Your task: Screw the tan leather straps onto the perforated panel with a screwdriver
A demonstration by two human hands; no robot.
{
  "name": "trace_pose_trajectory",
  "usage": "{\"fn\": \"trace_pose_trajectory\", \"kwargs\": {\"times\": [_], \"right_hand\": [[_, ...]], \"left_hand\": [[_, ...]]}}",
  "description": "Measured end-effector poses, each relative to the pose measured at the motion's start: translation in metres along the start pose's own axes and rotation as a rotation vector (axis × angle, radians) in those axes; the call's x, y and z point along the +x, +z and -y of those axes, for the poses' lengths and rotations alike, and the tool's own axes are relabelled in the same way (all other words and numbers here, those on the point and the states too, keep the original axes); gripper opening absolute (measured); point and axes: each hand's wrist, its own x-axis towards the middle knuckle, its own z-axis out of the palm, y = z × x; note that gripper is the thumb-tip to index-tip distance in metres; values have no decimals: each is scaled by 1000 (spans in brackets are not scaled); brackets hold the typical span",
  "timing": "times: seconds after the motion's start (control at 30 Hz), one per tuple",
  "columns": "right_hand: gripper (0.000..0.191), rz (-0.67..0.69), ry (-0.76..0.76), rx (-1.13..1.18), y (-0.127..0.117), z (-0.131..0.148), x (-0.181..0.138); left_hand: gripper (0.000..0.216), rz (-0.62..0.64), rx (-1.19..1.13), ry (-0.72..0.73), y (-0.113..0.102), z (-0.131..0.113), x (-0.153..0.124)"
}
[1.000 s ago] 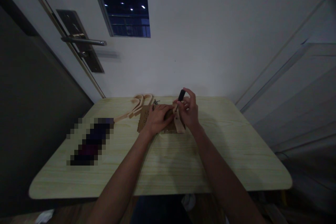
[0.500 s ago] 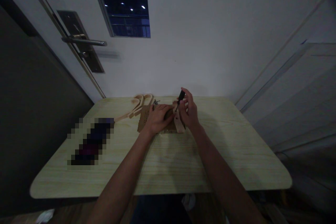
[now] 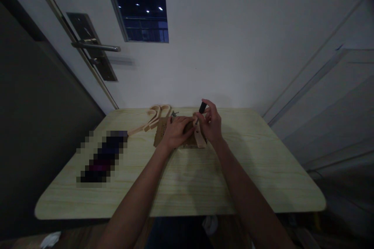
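A brown perforated board (image 3: 159, 132) lies on the table under my left hand (image 3: 175, 132), whose fingers stretch across it with the thumb apart. Beside that thumb, a pale curved wooden piece (image 3: 200, 137) with dark holes rests on the board's right part. My right hand (image 3: 213, 122) is closed around a screwdriver with a black handle (image 3: 202, 107). The tool is tilted, its thin shaft pointing down at the upper part of the wooden piece. Whether its tip sits in a screw is too small to tell.
Small metal screws (image 3: 174, 114) lie behind the board. Hook-shaped wooden pieces (image 3: 154, 116) are at the back left of the pale table (image 3: 187, 186). A pixelated dark object (image 3: 103, 157) lies farther left. Behind the table stands a white door with a metal handle (image 3: 96, 46).
My right fingers have shifted lower on the screwdriver, with the thumb now near its shaft. My left hand stays on the board. The whole view has moved very slightly.
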Motion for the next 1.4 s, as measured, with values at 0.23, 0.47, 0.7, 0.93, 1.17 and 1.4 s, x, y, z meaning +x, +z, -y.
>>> {"fn": "trace_pose_trajectory", "kwargs": {"times": [0.23, 0.47, 0.7, 0.93, 1.17, 1.4], "right_hand": [[47, 102, 6, 71, -3, 8, -3], [48, 96, 33, 61, -2, 8, -3], [45, 19, -11, -23, -1, 0, -1], [43, 79, -54, 14, -4, 6, -3], [46, 41, -13, 13, -1, 4, -4], [42, -32, -13, 7, 2, 1, -3]], "left_hand": [[34, 2, -8, 7, 0, 1, 0], [34, 5, 1, 3, -1, -1, 0], [33, 12, -11, -5, -3, -2, 0], [34, 14, -16, -4, -3, -3, -1], [34, 25, -6, -14, -2, -2, -1], [34, 23, -11, -6, -2, -3, -1]]}}
